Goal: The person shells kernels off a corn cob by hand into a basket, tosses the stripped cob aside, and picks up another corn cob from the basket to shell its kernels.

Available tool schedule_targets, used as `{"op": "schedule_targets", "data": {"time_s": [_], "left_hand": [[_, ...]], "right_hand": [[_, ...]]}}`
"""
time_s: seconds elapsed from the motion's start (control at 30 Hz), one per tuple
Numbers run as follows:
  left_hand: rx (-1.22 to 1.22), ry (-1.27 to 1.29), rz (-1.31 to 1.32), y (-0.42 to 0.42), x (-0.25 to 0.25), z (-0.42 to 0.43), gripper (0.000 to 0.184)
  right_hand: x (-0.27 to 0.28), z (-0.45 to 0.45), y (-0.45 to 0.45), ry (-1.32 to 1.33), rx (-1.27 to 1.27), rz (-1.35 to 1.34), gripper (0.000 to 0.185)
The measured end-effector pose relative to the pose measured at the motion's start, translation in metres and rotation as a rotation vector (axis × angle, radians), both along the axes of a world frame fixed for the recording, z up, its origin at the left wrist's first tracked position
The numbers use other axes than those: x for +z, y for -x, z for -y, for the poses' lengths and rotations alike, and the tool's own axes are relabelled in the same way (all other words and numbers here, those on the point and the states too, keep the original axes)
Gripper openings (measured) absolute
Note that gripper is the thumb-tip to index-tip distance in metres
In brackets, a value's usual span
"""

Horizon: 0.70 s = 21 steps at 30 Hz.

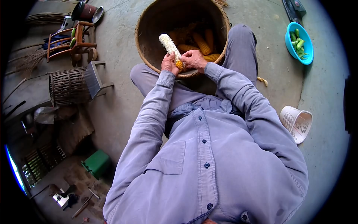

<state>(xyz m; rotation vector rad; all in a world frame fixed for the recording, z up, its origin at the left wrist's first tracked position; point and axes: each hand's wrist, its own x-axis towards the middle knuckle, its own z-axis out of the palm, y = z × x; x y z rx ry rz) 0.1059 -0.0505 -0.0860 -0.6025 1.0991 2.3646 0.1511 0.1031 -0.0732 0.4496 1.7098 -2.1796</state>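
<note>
A corn cob [169,43], mostly stripped to white, is held over a deep woven basket [140,35]. A patch of yellow kernels [179,65] stays at its lower end. My left hand [170,64] is wrapped round the lower part of the cob, which tilts up and away to the left. My right hand [193,60] has its fingers bent and pressed at the kernel end, partly hiding it. Inside the basket lie several yellow corn ears [201,44], with loose material in the shadow behind them.
The basket stands between my knees. To the right are a turquoise bowl [288,43] of green vegetables and a white perforated basket [289,115]. On the left stand a wooden chair [80,41], a small stool [93,79], a wicker basket [67,86] and a green bin [97,163].
</note>
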Motion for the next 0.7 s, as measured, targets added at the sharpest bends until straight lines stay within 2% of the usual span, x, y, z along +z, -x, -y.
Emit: {"op": "schedule_targets", "data": {"time_s": [0.17,0.27,0.37,0.47,0.7], "left_hand": [[0.002,-0.041,0.006,-0.001,-0.001,0.001,0.03],[-0.004,-0.041,0.006,0.0,-0.003,0.002,0.03],[-0.004,-0.043,-0.008,0.001,-0.008,0.003,0.031],[-0.019,-0.024,-0.043,0.002,-0.015,0.006,0.033],[0.006,-0.066,0.017,0.002,-0.012,0.005,0.03]], "right_hand": [[-0.013,0.0,0.002,0.106,-0.039,0.066,0.029],[-0.007,0.003,0.004,0.008,-0.106,0.058,0.028],[0.01,0.001,-0.002,-0.027,-0.013,-0.018,0.028],[0.003,0.0,-0.002,-0.029,0.018,-0.072,0.029],[0.001,-0.001,0.0,-0.008,0.012,-0.046,0.03]]}}
